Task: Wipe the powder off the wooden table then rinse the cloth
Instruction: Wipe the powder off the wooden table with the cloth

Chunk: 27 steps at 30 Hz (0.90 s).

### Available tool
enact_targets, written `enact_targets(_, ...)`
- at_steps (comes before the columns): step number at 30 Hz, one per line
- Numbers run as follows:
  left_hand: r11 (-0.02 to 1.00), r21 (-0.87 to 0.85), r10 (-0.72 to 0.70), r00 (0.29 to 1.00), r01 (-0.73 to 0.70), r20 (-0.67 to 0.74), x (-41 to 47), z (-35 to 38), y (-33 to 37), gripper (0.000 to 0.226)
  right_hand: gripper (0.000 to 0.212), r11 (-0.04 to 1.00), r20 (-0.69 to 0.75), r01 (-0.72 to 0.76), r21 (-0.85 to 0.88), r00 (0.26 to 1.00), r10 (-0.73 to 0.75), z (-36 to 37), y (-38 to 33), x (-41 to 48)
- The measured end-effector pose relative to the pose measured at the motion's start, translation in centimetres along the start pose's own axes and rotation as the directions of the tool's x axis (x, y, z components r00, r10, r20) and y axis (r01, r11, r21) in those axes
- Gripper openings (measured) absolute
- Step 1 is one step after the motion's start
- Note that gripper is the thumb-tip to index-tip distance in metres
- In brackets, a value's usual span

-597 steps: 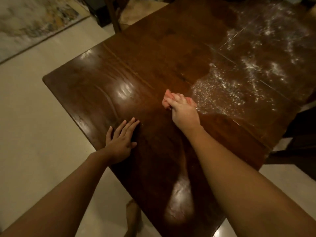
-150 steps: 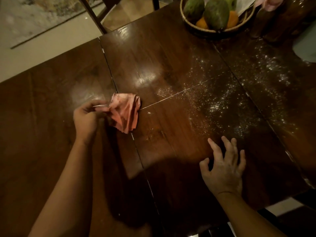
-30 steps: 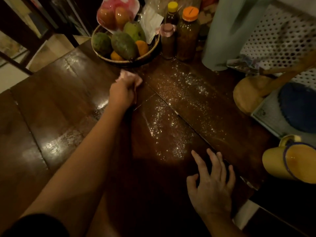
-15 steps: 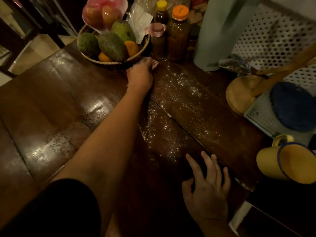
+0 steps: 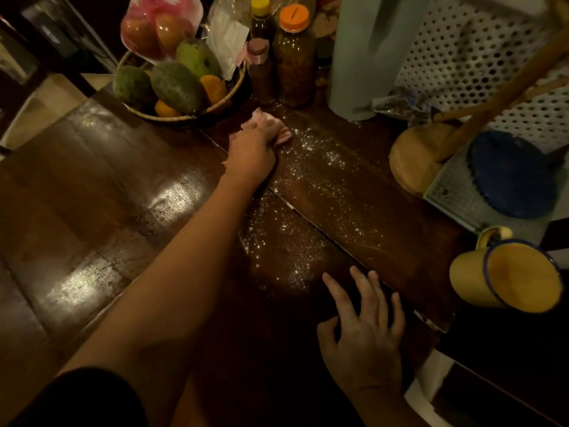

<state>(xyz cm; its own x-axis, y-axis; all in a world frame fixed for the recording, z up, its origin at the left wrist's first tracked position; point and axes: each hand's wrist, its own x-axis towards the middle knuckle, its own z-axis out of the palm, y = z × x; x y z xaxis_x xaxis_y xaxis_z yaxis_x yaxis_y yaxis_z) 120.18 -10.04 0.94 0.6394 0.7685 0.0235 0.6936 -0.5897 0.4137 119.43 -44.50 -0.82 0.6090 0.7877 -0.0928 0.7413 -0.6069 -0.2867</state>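
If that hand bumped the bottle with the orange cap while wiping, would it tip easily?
Possibly. The orange-capped bottle is tall and narrow, so a push near its top might rock it. It looks nearly full of dark contents, which probably makes it heavy and steadier. The left hand, with the cloth, works just in front of its base.

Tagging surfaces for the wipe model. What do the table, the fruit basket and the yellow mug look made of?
Table: dark wood planks with seams, glossy varnish judging by the bright glare patches. Fruit basket: woven cane or wicker, natural finish, with a visible braided rim. Yellow mug: probably enamelled metal, with a smooth yellow coat and thin dark blue rim; painted ceramic can't be ruled out.
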Motion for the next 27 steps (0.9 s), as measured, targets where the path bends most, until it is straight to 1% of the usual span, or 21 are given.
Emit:
enact_targets(1,0.999,0.035,-0.030,1.000,0.030,-0.008,0.7,0.2,1.1,0.054,0.067,1.000,0.001,0.000,-0.001,1.000,0.000,0.0,0.1,0.0)
enact_targets(3,0.998,0.059,-0.023,1.000,0.023,-0.004,1.8,0.8,3.5,0.053,0.067,1.000,0.004,-0.004,-0.010,1.000,0.004,0.0,0.0,-0.1)
enact_targets(5,0.999,0.043,-0.030,0.999,0.031,-0.018,1.9,1.1,5.2,0.053,0.067,1.000,0.002,-0.001,-0.017,1.000,0.001,0.0,0.0,-0.1)
enact_targets(8,0.996,-0.033,-0.082,0.994,0.080,-0.070,1.5,1.7,4.7,0.054,0.066,1.000,0.008,0.007,-0.016,1.000,-0.007,0.0,0.1,0.0)
enact_targets(10,0.997,-0.071,-0.014,0.997,0.009,-0.078,0.1,2.3,4.8,0.054,0.066,1.000,0.016,0.001,-0.010,1.000,-0.001,-0.1,0.1,0.0)
enact_targets(12,0.989,-0.060,0.138,0.990,-0.138,0.002,-1.6,2.6,5.3,0.056,0.067,1.000,0.025,-0.002,-0.018,1.000,0.002,-0.3,0.0,0.0)
enact_targets(13,0.978,-0.076,0.197,0.979,-0.192,0.055,-2.2,2.5,5.3,0.056,0.067,1.000,0.026,-0.002,-0.019,1.000,0.002,-0.4,-0.1,0.0)
enact_targets(14,0.969,-0.108,0.229,0.971,-0.221,0.074,-2.3,2.2,5.3,0.054,0.067,1.000,0.024,0.000,-0.014,1.000,0.000,-0.4,-0.1,0.1)
enact_targets(15,0.971,-0.147,0.198,0.979,-0.189,0.053,-1.9,1.9,5.1,0.049,0.067,1.000,0.019,0.003,-0.008,1.000,-0.002,-0.3,-0.1,0.1)
enact_targets(16,0.978,-0.182,0.106,0.994,-0.103,0.008,-1.0,1.8,5.0,0.045,0.066,1.000,0.015,0.005,-0.006,1.000,-0.005,-0.3,-0.1,0.1)
enact_targets(17,0.977,-0.211,-0.035,0.997,0.020,-0.066,-0.1,1.9,4.9,0.043,0.067,1.000,0.018,0.005,-0.008,1.000,-0.005,-0.3,-0.1,0.1)
enact_targets(18,0.963,-0.226,-0.178,0.977,0.148,-0.118,0.7,2.1,5.4,0.044,0.068,1.000,0.027,0.003,-0.013,1.000,-0.003,-0.4,-0.1,0.1)
enact_targets(19,0.959,-0.183,-0.241,0.961,0.214,-0.139,1.0,2.6,6.5,0.044,0.069,1.000,0.033,0.002,-0.023,0.999,-0.001,-0.5,-0.1,0.1)
enact_targets(20,0.974,-0.113,-0.210,0.969,0.196,-0.133,0.8,3.1,8.1,0.045,0.069,0.999,0.037,0.004,-0.035,0.999,-0.002,-0.5,-0.1,0.1)
enact_targets(21,0.993,-0.054,-0.112,0.988,0.106,-0.110,0.5,3.9,9.4,0.048,0.069,0.999,0.038,0.007,-0.043,0.999,-0.005,-0.5,-0.1,0.1)
enact_targets(22,1.000,-0.031,-0.003,0.998,0.001,-0.069,0.0,4.5,10.5,0.053,0.069,0.999,0.037,0.010,-0.046,0.999,-0.008,-0.6,-0.1,0.1)
enact_targets(23,0.997,-0.024,0.072,0.997,-0.073,-0.030,-0.2,4.9,11.2,0.059,0.069,0.999,0.034,0.012,-0.046,0.999,-0.010,-0.6,-0.1,0.1)
enact_targets(24,0.994,-0.009,0.109,0.994,-0.109,-0.003,0.1,5.2,11.4,0.063,0.069,0.999,0.031,0.013,-0.047,0.999,-0.011,-0.7,-0.1,0.1)
enact_targets(25,0.994,0.009,0.105,0.994,-0.105,0.012,0.7,5.6,11.3,0.064,0.069,0.999,0.029,0.015,-0.049,1.000,-0.013,-0.7,-0.1,0.2)
enact_targets(27,1.000,0.016,0.025,0.999,-0.025,0.024,1.8,6.1,11.9,0.063,0.068,0.999,0.019,0.013,-0.039,1.000,-0.012,-0.7,-0.2,0.1)
